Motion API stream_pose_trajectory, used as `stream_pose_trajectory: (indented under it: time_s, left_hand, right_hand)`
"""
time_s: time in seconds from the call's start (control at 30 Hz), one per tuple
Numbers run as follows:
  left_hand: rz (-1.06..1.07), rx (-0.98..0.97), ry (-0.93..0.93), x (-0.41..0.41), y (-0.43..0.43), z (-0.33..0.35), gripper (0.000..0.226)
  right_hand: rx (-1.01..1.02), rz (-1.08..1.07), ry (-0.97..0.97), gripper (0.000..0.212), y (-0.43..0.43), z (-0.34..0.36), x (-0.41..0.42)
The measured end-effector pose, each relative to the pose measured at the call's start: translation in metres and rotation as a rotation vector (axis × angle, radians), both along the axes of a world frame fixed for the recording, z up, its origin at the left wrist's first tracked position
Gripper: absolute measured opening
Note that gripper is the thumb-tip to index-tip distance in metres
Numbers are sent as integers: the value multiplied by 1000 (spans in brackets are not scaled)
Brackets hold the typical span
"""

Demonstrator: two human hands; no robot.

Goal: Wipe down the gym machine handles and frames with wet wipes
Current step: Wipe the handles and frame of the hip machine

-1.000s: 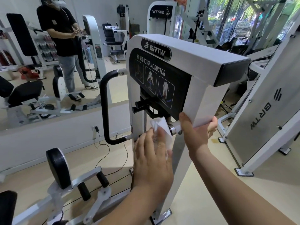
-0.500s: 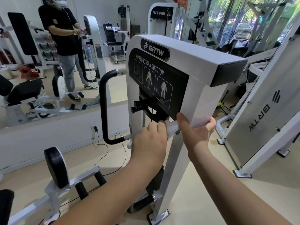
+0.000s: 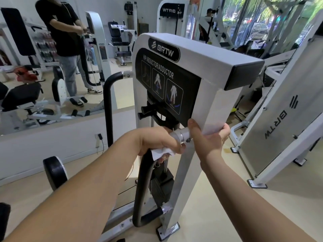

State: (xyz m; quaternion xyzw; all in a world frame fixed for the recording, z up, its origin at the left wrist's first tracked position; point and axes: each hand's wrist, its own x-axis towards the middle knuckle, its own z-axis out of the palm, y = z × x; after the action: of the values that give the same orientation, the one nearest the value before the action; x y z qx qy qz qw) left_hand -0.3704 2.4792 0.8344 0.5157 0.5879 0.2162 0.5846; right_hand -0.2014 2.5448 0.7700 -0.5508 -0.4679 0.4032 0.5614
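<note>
Under left hand (image 3: 157,142) — handle (image 3: 145,189), seemingly upright

A wall mirror (image 3: 52,67) fills the upper left of the frame, reflecting a person in a black top. A plug and cable (image 3: 100,137) sit on the low wall beneath. Windows (image 3: 253,20) showing greenery occupy the upper right.
</note>
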Motion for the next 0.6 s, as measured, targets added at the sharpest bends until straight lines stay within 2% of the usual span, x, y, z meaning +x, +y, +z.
stream_pose_trajectory:
  time_s: [0.03, 0.07, 0.13, 0.2, 0.23, 0.27, 0.33, 0.4, 0.43, 0.47, 0.5, 0.53, 0.6]
  left_hand:
    - [22, 12, 8, 2, -1, 0, 29]
    - [80, 73, 96, 8, -4, 1, 23]
    - [279, 330, 404, 24, -16, -12, 17]
    - [463, 742, 840, 36, -38, -42, 29]
    - [516, 861, 963, 41, -48, -57, 41]
    - [564, 919, 1006, 43, -53, -65, 49]
    - [577, 870, 964, 41, -50, -60, 46]
    - [456, 668, 820, 31, -39, -42, 27]
    - [354, 546, 648, 21, -32, -36, 18]
    - [243, 406, 394, 10, -27, -28, 13]
    - [146, 274, 127, 0, -26, -23, 13]
    - [77, 192, -35, -7, -26, -21, 16]
    - [88, 204, -83, -8, -29, -24, 19]
  right_hand:
    - [2, 3, 1, 107, 0, 0, 0]
    - [6, 1, 1, 107, 0, 0, 0]
    - [12, -2, 3, 105, 0, -2, -1]
    - [24, -6, 11, 102, 2, -4, -2]
    - [29, -6, 16, 102, 2, -5, -3]
    - [29, -9, 23, 102, 2, -6, -4]
    - [30, -23, 37, 103, 4, -8, -4]
    - [19, -29, 38, 104, 2, -8, -5]
    - [21, -34, 36, 103, 2, -8, -5]
    - [27, -34, 31, 102, 3, -8, -4]
    - [24, -31, 30, 101, 3, -8, -5]
    - [16, -28, 30, 102, 2, -7, -5]
    - [7, -24, 39, 105, 3, -6, -5]
